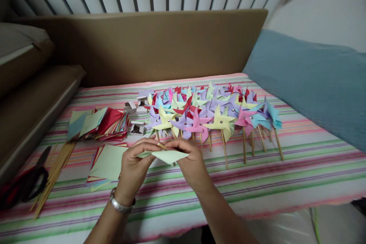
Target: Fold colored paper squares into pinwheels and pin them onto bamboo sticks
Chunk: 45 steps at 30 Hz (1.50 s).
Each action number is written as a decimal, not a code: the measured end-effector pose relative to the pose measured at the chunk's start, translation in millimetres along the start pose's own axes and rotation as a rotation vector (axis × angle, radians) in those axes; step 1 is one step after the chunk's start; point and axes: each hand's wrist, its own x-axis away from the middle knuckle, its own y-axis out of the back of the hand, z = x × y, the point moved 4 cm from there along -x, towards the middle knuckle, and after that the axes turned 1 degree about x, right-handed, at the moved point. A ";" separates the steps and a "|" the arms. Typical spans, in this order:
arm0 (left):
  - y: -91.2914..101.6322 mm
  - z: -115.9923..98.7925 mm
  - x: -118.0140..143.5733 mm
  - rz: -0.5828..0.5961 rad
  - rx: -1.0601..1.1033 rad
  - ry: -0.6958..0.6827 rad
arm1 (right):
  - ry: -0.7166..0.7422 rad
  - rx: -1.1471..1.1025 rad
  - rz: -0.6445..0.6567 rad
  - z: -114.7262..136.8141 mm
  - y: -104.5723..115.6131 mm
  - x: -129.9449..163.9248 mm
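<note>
A home bedroom: a bed with a striped sheet (257, 183) serves as worktable. Behind the sheet stands a padded headboard (148, 45), a blue pillow (309, 80) beside it, white wall above.

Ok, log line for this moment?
left hand: holds green paper square | right hand: holds same square | pinwheels: behind hands

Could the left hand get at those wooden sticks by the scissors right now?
Probably not at once: the left hand is pinching the pale green paper. The wooden sticks lie uncovered to its left.
</note>
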 end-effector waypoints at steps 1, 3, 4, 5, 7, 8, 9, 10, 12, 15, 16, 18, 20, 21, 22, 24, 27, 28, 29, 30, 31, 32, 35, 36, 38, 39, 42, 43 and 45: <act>-0.1 -0.3 0.0 0.001 0.001 0.001 | 0.004 0.000 0.000 -0.4 0.0 0.0; -0.2 -0.8 0.0 0.000 0.000 0.009 | 0.015 -0.003 -0.002 -0.7 0.2 0.1; -0.3 -1.0 0.1 0.000 0.000 0.013 | 0.022 -0.002 -0.004 -0.6 0.4 0.1; -0.4 -1.1 0.1 -0.001 0.002 0.017 | 0.030 0.000 -0.008 -0.1 0.7 0.1; -0.9 -1.1 0.0 -0.004 0.016 0.018 | 0.054 0.015 -0.013 1.9 1.2 0.1; -1.2 -1.0 -0.1 -0.009 0.027 0.015 | 0.070 0.028 -0.011 3.4 1.3 0.1; -1.3 -0.8 -0.1 -0.016 0.039 0.012 | 0.089 0.042 -0.009 5.1 1.5 0.2; -1.3 -0.5 -0.1 -0.025 0.048 0.011 | 0.108 0.056 -0.006 6.9 1.5 0.3; -1.0 0.5 0.0 -0.042 0.051 0.016 | 0.141 0.085 -0.001 10.0 1.2 0.8; 0.0 1.1 0.3 -0.058 0.036 0.027 | 0.175 0.112 -0.010 12.5 0.6 2.0; 0.4 0.8 0.4 -0.060 0.033 0.026 | 0.183 0.118 -0.014 12.7 0.3 2.4; 0.8 -0.2 0.3 -0.057 0.029 0.021 | 0.196 0.123 -0.019 12.4 -0.2 2.9; 0.8 -1.2 0.3 -0.052 0.022 0.019 | 0.204 0.124 -0.022 11.3 -0.3 3.1; 0.7 -1.6 0.2 -0.049 0.018 0.018 | 0.207 0.123 -0.022 10.7 -0.3 3.1; 0.8 -1.9 0.2 -0.049 0.015 0.018 | 0.208 0.124 -0.022 10.1 -0.2 3.1; 1.2 -2.2 0.3 -0.048 0.013 0.017 | 0.210 0.123 -0.020 9.3 -0.4 3.3; 2.2 -2.0 0.6 -0.051 0.018 0.013 | 0.214 0.124 -0.026 9.6 -1.2 4.1; 2.6 -1.9 0.8 -0.053 0.021 0.011 | 0.214 0.126 -0.029 9.9 -1.7 4.4; 2.8 -1.9 0.9 -0.055 0.026 0.008 | 0.215 0.129 -0.031 10.4 -2.2 4.7; 3.0 -1.8 1.2 -0.055 0.033 0.007 | 0.216 0.133 -0.033 10.8 -2.7 4.9; 3.0 -1.8 1.4 -0.055 0.038 0.007 | 0.219 0.136 -0.035 11.3 -3.2 5.1; 2.9 -1.8 1.6 -0.055 0.041 0.008 | 0.224 0.138 -0.038 11.8 -3.6 5.2; 2.7 -1.6 2.1 -0.068 0.035 0.015 | 0.239 0.137 -0.050 12.1 -4.0 5.4; 2.7 -1.4 2.2 -0.074 0.028 0.017 | 0.240 0.134 -0.054 11.6 -4.0 5.4; 3.0 -0.6 1.9 -0.081 0.014 0.018 | 0.239 0.124 -0.058 10.0 -4.1 5.5; 3.3 -0.1 1.7 -0.081 0.009 0.019 | 0.236 0.119 -0.059 9.1 -4.2 5.4; 4.9 0.3 1.8 -0.075 -0.007 0.017 | 0.214 0.117 -0.072 6.9 -5.3 5.1; 5.7 0.1 2.5 -0.069 -0.017 0.018 | 0.203 0.122 -0.078 6.7 -6.2 5.1; 9.0 0.6 4.7 -0.067 -0.046 0.024 | 0.192 0.134 -0.096 7.4 -8.7 5.1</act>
